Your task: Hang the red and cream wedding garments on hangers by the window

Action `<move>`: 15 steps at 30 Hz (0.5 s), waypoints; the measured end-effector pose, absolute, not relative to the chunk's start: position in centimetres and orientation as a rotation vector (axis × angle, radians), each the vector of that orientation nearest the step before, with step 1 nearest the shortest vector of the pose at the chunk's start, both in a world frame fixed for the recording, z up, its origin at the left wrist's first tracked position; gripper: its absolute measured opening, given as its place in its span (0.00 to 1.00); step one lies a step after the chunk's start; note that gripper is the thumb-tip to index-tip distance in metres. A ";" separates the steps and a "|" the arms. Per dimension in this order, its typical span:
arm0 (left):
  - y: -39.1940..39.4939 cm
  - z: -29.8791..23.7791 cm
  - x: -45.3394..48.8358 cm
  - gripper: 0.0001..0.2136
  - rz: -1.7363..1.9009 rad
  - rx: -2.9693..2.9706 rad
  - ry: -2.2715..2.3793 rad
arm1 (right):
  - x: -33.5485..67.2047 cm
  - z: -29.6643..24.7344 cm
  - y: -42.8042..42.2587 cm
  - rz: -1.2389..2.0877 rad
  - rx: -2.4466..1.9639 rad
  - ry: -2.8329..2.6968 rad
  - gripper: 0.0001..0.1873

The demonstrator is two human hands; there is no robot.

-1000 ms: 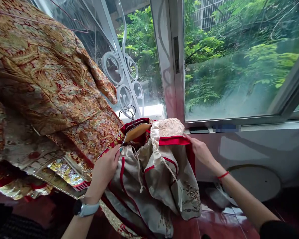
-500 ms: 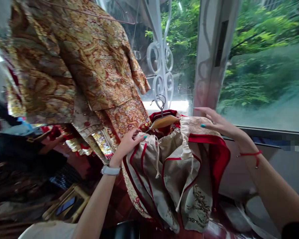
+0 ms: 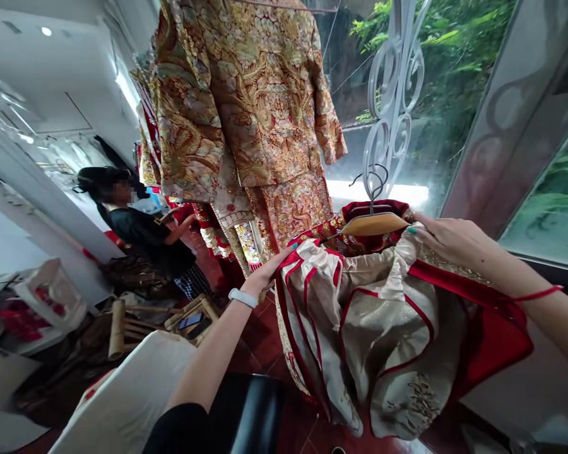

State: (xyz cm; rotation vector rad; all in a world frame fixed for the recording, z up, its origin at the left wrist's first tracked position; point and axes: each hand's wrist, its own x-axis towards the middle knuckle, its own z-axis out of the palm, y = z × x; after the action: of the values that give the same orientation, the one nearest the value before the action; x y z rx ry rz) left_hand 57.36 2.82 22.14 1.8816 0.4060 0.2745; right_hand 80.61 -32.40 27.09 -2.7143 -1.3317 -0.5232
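A beige garment bag with red trim [image 3: 383, 328] hangs round a red garment on a wooden hanger [image 3: 377, 223], whose hook catches a white scrolled window grille [image 3: 392, 82]. My left hand [image 3: 271, 272], a white watch on its wrist, grips the bag's left edge. My right hand [image 3: 447, 239] lies over the bag's top right edge beside the hanger, fingers curled on the fabric. A red string circles that wrist.
A gold and red embroidered jacket and skirt [image 3: 250, 113] hang just left of the bag. A person in dark clothes [image 3: 142, 230] stands further back on the left near wooden stools [image 3: 123, 321]. A window frame [image 3: 497, 126] is at the right.
The view has swung left and up, showing the room and another person. My right hand moved from the bag's side up to its top by the hanger; my left hand keeps its hold.
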 end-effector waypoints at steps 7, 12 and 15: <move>0.0 24.7 56.4 0.22 0.699 1.999 0.352 | 82.9 25.5 -32.4 -0.592 -2.593 -1.552 0.21; -0.7 27.1 55.5 0.20 1.067 2.215 0.215 | 82.4 25.8 -32.2 -0.491 -2.519 -1.554 0.18; -0.6 29.0 54.9 0.19 1.240 2.379 0.246 | 81.5 25.7 -31.8 -0.334 -2.488 -1.530 0.19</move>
State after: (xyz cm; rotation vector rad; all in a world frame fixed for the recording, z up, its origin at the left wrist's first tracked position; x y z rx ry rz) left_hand 54.87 -0.59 29.03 2.3786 0.2456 1.2404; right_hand 81.46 -31.82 25.69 -2.4882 -1.5297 -0.3344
